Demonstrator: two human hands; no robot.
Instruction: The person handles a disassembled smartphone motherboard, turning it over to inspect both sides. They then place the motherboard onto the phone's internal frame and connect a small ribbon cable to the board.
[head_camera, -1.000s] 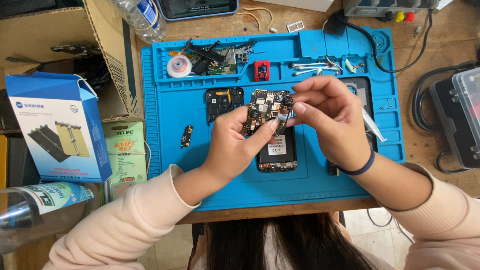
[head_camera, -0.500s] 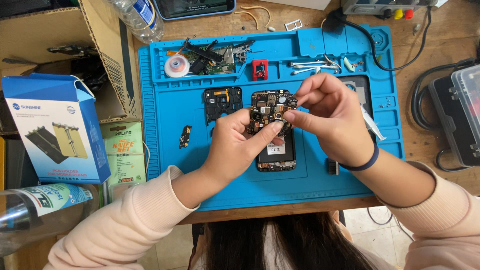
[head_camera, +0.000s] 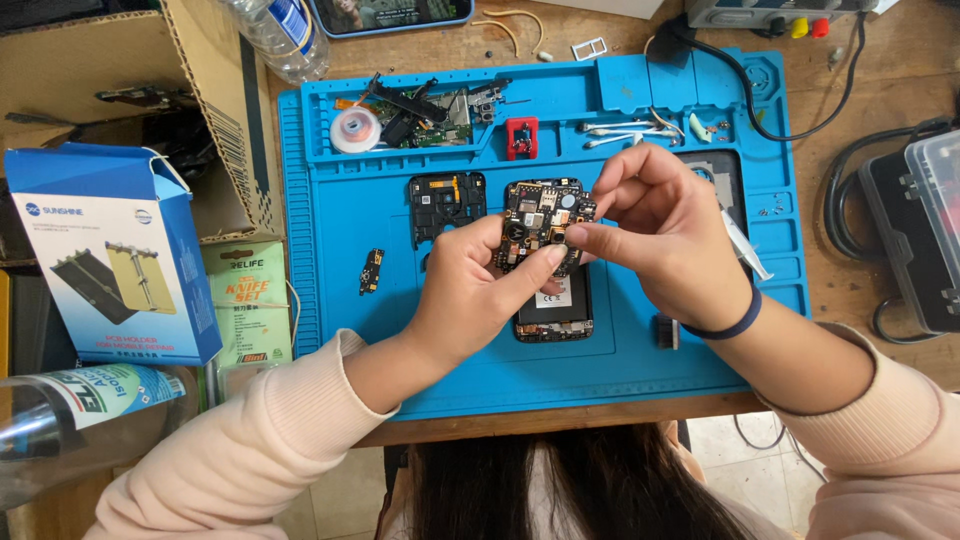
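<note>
My left hand (head_camera: 478, 290) and my right hand (head_camera: 668, 240) together hold a small phone circuit board (head_camera: 540, 222) above the opened phone body (head_camera: 553, 303) on the blue repair mat (head_camera: 400, 330). The left thumb and fingers pinch the board's lower left edge. My right fingertips grip its right edge. A black frame piece (head_camera: 446, 203) lies just left of the board. A tiny flex part (head_camera: 372, 271) sits further left on the mat.
The mat's top tray holds a tape roll (head_camera: 355, 129), loose black parts, a red piece (head_camera: 521, 137) and cotton swabs (head_camera: 625, 133). A blue box (head_camera: 115, 250) and cardboard box (head_camera: 110, 70) stand left. Bottles, cables and a plastic case (head_camera: 935, 220) surround the mat.
Both hands shifted slightly on the circuit board, the right fingers closing further onto its right edge. The board stays above the phone body.
</note>
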